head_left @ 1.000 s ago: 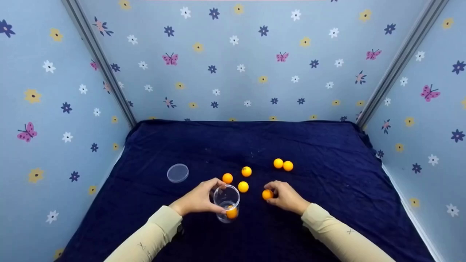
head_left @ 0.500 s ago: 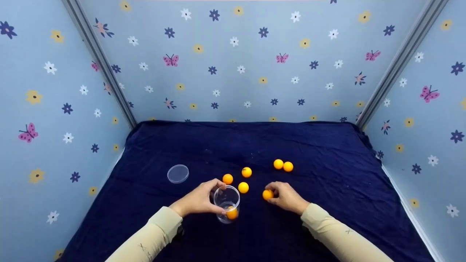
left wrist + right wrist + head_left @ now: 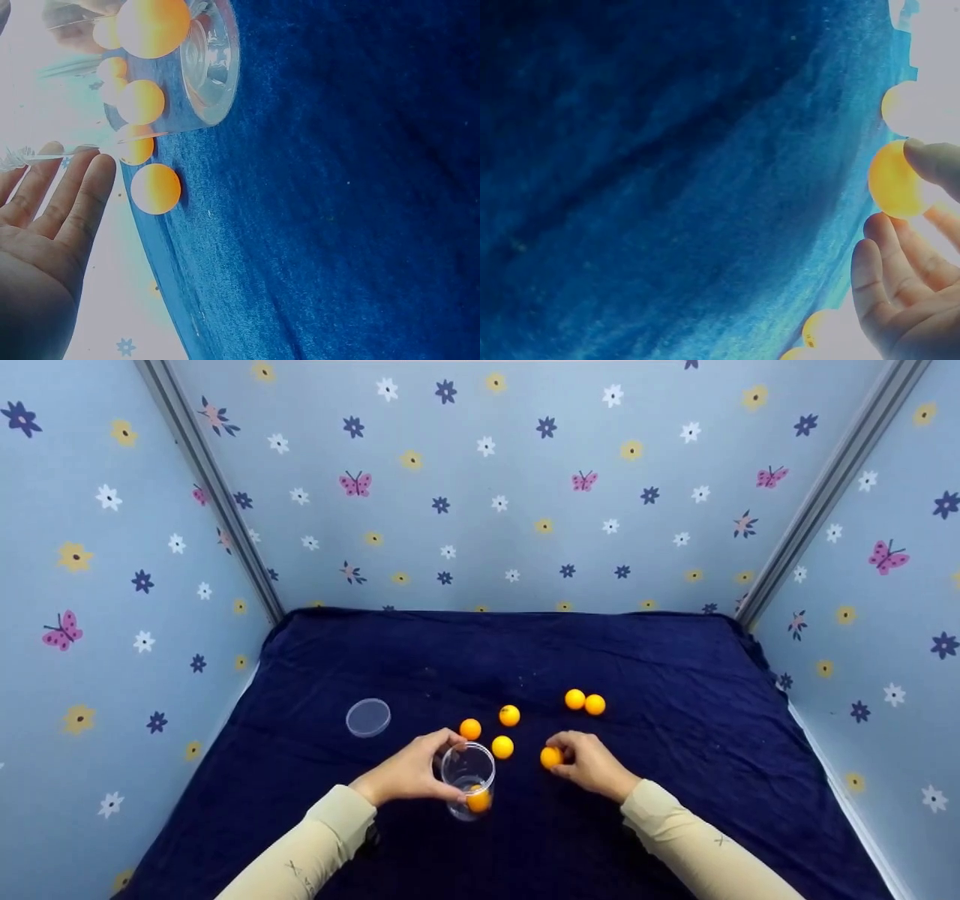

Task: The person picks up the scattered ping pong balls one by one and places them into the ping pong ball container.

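In the head view my left hand (image 3: 409, 771) grips a clear plastic jar (image 3: 469, 777) around its side, its round mouth tilted up towards the camera. One orange ping-pong ball (image 3: 478, 799) lies inside, near the bottom; the left wrist view shows this ball (image 3: 154, 26) through the jar's wall. To the right, my right hand (image 3: 589, 765) pinches another ping-pong ball (image 3: 550, 757) between thumb and fingertips. Up close in the right wrist view, the thumb is on top of that ball (image 3: 896, 181) and the fingertips are under it.
Beyond the jar lie three loose balls: one by its rim (image 3: 470, 729), a second ball (image 3: 502, 747) and a third ball (image 3: 509, 715). Two more balls (image 3: 585, 702) touch each other farther right. A round clear lid (image 3: 368, 718) rests on the dark blue cloth (image 3: 675, 675) at left.
The right hand has raised its ping-pong ball very slightly in the head view. The left hand and jar keep their place.
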Motion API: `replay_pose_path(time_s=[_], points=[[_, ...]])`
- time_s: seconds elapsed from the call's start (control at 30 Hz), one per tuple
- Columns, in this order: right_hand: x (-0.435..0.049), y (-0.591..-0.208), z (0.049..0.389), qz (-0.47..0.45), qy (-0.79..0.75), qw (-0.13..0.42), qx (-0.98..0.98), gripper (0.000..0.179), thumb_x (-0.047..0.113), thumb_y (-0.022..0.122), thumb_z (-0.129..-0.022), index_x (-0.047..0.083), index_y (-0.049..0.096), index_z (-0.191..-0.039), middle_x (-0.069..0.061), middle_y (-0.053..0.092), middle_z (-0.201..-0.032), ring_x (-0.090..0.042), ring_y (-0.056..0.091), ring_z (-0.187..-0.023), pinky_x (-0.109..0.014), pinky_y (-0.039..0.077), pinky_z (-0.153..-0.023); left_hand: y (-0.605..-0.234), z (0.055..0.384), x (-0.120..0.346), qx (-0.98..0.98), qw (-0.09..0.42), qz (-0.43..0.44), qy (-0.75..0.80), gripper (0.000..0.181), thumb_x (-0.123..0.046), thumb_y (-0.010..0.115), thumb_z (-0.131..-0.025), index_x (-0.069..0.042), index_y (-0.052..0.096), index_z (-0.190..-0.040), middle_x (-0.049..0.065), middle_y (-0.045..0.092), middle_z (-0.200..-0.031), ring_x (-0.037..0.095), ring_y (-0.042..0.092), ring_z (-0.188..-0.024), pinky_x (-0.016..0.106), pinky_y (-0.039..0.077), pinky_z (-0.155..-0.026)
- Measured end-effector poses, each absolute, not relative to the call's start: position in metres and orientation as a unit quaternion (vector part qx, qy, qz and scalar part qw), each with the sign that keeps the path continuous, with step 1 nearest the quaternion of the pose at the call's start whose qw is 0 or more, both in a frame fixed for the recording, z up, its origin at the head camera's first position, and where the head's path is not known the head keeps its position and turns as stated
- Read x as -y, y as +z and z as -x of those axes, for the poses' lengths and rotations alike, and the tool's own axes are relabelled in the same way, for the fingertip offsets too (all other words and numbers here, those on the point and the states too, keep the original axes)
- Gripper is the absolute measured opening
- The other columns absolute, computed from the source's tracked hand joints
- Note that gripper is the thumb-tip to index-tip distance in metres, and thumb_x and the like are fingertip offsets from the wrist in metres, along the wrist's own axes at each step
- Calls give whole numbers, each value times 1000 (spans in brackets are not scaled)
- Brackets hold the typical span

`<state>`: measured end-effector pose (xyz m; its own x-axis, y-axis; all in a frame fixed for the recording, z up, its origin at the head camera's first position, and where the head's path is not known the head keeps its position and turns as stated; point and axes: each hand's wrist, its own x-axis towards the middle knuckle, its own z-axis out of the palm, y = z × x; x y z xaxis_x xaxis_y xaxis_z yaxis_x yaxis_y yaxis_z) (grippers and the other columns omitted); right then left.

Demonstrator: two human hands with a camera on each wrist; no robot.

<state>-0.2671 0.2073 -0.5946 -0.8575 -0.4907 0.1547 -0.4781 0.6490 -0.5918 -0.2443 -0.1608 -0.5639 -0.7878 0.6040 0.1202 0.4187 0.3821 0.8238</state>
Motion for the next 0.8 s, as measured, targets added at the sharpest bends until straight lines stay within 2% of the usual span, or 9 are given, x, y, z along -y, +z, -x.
replay_pose_path(time_s=[0.23,0.43,0.8], points=[[-206,-589,267,263,-336,-3,-904,34,4,88,-88,-1,76,-119,-15,78,-113,-26,74,-91,-39,63,-83,-564,244,161,-828,102,-306,458,78,-27,103,-73,0,62,-135,20,72,-136,36,70,-125,42,58,-107],[-204,-582,266,262,-358,-5,-896,34,4,87,-90,-1,76,-121,-15,79,-116,-25,74,-94,-46,64,-86,-564,244,162,-836,90,-309,444,79,-33,103,-72,-4,64,-134,14,73,-136,28,69,-127,42,58,-107],[-200,-572,262,274,-391,-21,-879,33,4,86,-91,0,75,-121,-16,79,-118,-27,76,-96,-55,63,-89,-565,244,162,-835,89,-310,446,77,-33,103,-73,-5,64,-134,13,73,-137,29,69,-129,41,59,-104]])
